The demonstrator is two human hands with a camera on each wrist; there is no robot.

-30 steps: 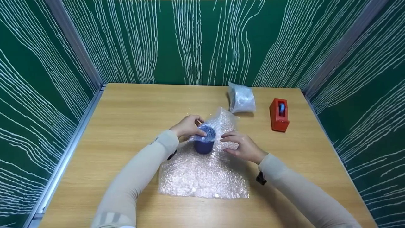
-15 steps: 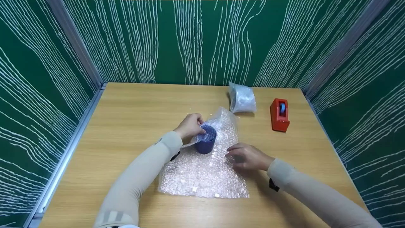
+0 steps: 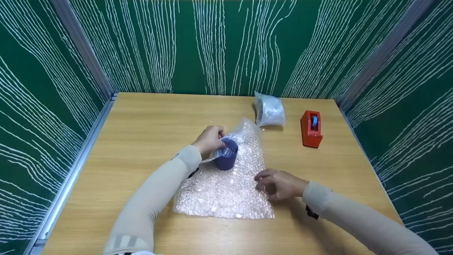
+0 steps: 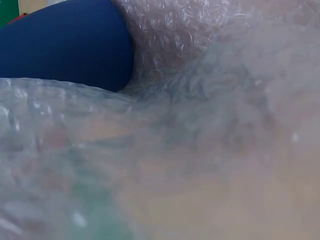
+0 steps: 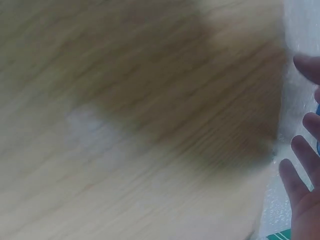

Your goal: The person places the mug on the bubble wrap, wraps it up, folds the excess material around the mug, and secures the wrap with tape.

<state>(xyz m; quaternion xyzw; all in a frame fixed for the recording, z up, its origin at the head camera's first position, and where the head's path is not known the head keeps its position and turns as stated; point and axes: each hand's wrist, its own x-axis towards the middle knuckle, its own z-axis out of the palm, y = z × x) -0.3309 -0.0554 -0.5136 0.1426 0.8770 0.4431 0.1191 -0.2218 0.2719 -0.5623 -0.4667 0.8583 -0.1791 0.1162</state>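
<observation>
On the head view, from left to right, I register first a pale, close-fitting sleeve [image 3: 136, 209] leading to the left hand [image 3: 208, 139]. Its grip is a pinch: thumb and fingers close on a gathered flap of the bubble wrap [image 3: 226, 196] at the left rim of the cup [image 3: 225, 162].

The cup is smooth, dark blue and round-walled. It stands on the sheet, left of its centreline, on the wood-grain table [image 3: 141, 117]. Its mouth faces up and its long axis runs roughly vertical; I cannot tell whether it leans slightly. Bubble film lines part of the inside.

The sheet is clear, glossy and dimpled; its long axis runs from the near side to the far side, with the straight, wider end nearest.

Beyond it, a bubble-wrapped bundle [image 3: 270, 110] sits well apart from the cup, with a curved, saddle-like top.

The right hand [image 3: 277, 184] is beside the sheet's right edge. The right wrist view shows its fingers spread; I cannot confirm contact.

Furthest right, a red tape dispenser [image 3: 311, 136] with a blue-centred roll lies lengthwise front to back.
</observation>
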